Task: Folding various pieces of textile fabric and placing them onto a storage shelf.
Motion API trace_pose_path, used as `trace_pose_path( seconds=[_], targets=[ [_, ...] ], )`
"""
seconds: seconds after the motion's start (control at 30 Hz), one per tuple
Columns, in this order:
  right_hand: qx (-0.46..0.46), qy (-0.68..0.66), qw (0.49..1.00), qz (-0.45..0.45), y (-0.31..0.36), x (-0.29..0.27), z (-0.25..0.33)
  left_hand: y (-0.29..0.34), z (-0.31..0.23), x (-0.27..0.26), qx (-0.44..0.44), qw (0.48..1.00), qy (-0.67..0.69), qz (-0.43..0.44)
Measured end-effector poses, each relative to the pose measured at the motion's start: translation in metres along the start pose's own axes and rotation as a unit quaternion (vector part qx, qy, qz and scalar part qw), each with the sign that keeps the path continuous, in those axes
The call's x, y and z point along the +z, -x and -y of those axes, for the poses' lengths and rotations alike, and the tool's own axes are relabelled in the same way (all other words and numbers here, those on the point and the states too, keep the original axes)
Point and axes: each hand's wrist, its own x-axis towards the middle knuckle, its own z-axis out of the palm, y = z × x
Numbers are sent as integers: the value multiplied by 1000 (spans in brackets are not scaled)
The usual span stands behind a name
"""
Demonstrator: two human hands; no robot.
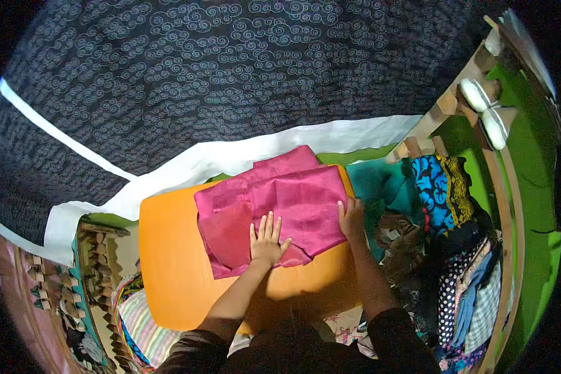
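A pink cloth [293, 193], folded into layers with a slight sheen, lies on an orange table [168, 262]. My left hand [268, 242] rests flat on its near part, fingers spread and pointing away from me. At the right edge of the cloth, my right hand [351, 218] has its fingers bent around the fold and holds it there. The far corner of the cloth sticks up past the table's back edge. A darker pink patch of the fabric shows on the left, and its near edge is uneven.
Beyond the table spreads a dark sheet with a swirl pattern [230, 68] and a white border [255, 156]. To the right are piled clothes, including a blue patterned cloth [430, 187], beside a wooden frame [505, 187]. A striped cloth [146, 324] lies at lower left.
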Motion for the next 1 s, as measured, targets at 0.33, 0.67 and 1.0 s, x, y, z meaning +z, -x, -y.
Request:
trace_pose_path(
  seconds=[0.33, 0.67, 1.0],
  targets=[
    [235, -487, 772, 333, 53, -29, -18, 55, -32, -54, 79, 954, 203, -206],
    [390, -633, 541, 392, 169, -53, 138, 188, 11, 3, -240, 411, 878, 55],
    [217, -834, 278, 425, 168, -25, 134, 226, 91, -20, -300, 294, 906, 52]
  ],
)
